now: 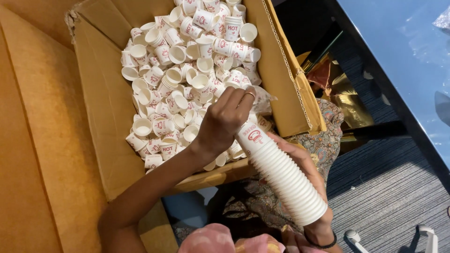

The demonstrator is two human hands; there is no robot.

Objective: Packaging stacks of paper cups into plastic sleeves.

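Grey ribbed carpet (389, 197) covers the floor at lower right, with a pale blue glossy tabletop (412, 51) edged in black above it. Filling most of the view is a large open brown cardboard box (101, 107), its flaps folded outward, and inside it lies a loose heap of small white paper cups with red print (187, 79), tipped every way, some mouth-up and some on their sides. Against the box's near right corner rests a long nested stack of white paper cups (281, 175), slanting from lower right up toward the heap, its top cup showing red print. The right hand (311, 187) is curled around the underside of this stack, supporting it; a dark band sits at that wrist. The left hand (227, 117) reaches over the box, fingers bent and closed down on the stack's top end, beside a scrap of clear plastic wrap (262, 100). A ring shows on 1 finger. Patterned fabric (328, 136) lies below the box.
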